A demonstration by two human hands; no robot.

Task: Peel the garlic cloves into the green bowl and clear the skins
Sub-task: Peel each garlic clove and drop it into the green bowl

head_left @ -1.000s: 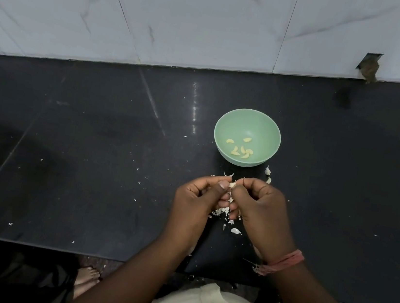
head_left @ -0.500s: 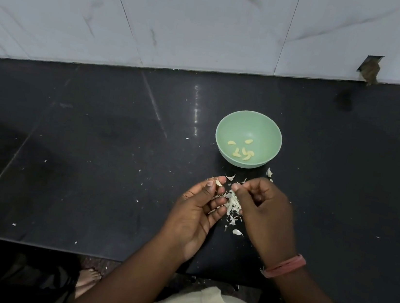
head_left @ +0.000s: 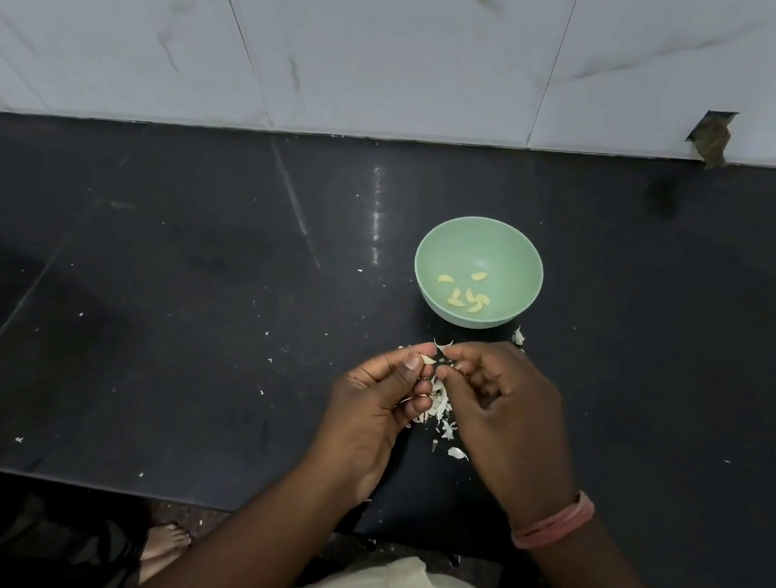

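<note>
On the table: black table (head_left: pixel 176 315), green bowl (head_left: pixel 478 272) sitting just past my hands
Bowl: six or so peeled cloves (head_left: pixel 467 295) lying at the bottom
Left hand (head_left: pixel 376 405): thumb and fingers curled, pinching a garlic clove (head_left: pixel 427 359) at the tips
Right hand (head_left: pixel 503 417): fingers curled in tight, tips nipping the same clove from the other side
Skins (head_left: pixel 438 401): messy white pile on the table right under and between my hands, a few bits near the bowl too
Wrist: pink band (head_left: pixel 553 523) on my right
</note>
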